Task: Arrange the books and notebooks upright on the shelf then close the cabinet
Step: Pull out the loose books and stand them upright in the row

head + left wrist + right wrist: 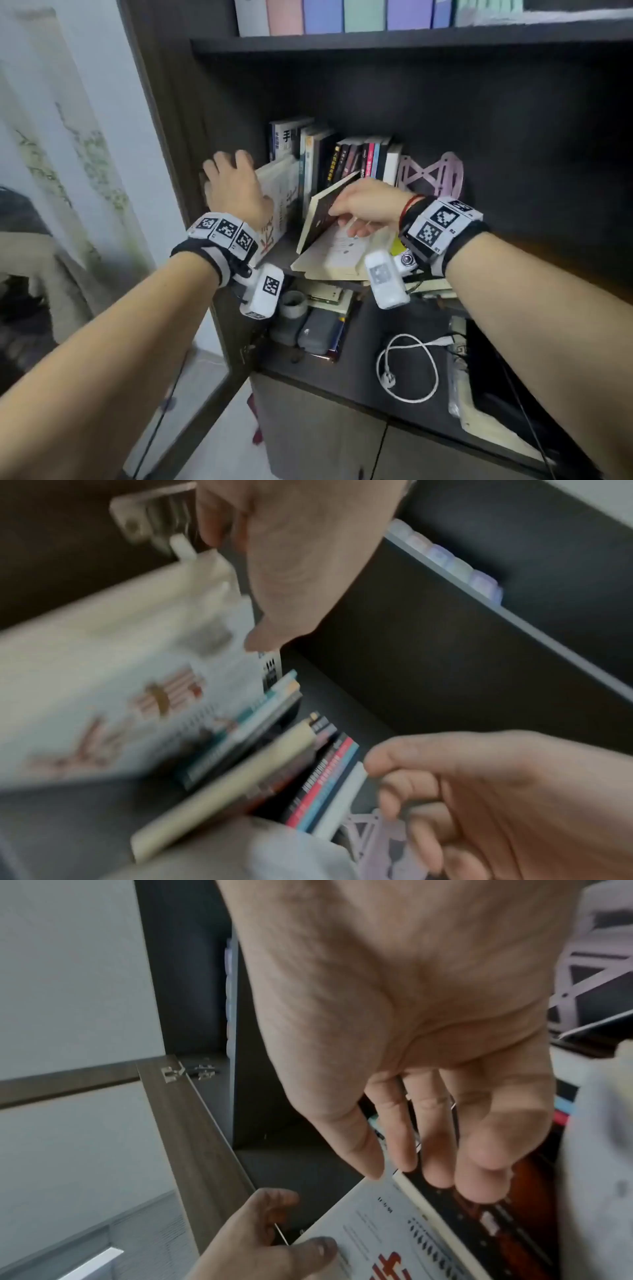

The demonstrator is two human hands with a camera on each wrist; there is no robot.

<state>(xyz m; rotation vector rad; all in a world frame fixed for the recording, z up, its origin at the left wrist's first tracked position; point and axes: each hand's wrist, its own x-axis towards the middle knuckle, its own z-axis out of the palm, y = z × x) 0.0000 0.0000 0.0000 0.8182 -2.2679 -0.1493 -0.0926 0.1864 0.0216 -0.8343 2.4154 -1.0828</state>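
A white book (281,195) with red lettering leans at the left end of the middle shelf. My left hand (233,185) grips its top, thumb on the cover (377,1231) and fingers behind. To the right, a dark-covered book (320,216) tilts against a row of upright books (352,157). My right hand (366,205) holds the dark book (496,1231), thumb on the cover and fingertips (404,1161) at its cream page edge. Under that hand lies a flat stack of pale books (335,257). The left wrist view is blurred.
A pink openwork bookend (435,174) stands right of the upright row. The cabinet door (192,1137) hangs open at the left. The shelf below holds a cup (293,303), grey cases (318,332) and a white cable (407,370). Pastel folders (342,15) fill the top shelf.
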